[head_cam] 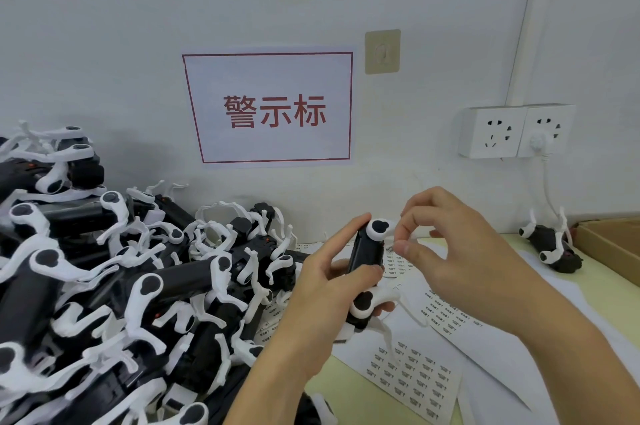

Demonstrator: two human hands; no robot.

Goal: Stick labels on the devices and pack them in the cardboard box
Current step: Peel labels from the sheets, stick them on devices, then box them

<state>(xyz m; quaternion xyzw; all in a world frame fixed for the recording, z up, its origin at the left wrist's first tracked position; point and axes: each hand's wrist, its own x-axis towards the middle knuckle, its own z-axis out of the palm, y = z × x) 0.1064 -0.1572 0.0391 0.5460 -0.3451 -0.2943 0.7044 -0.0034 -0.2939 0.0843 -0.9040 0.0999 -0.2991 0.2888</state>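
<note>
Black-and-white devices (pixel 114 286) heaped left (crowding table), label sheets (pixel 412 376), cardboard box (pixel 609 244) right

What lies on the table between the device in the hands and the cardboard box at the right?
In the head view, label sheets and one separate device lie between the held device and the cardboard box.

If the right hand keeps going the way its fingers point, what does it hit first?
Most likely the device gripped by the left hand: the right hand points left, its pinched fingers already beside the device's side. Depth is unclear.
</note>
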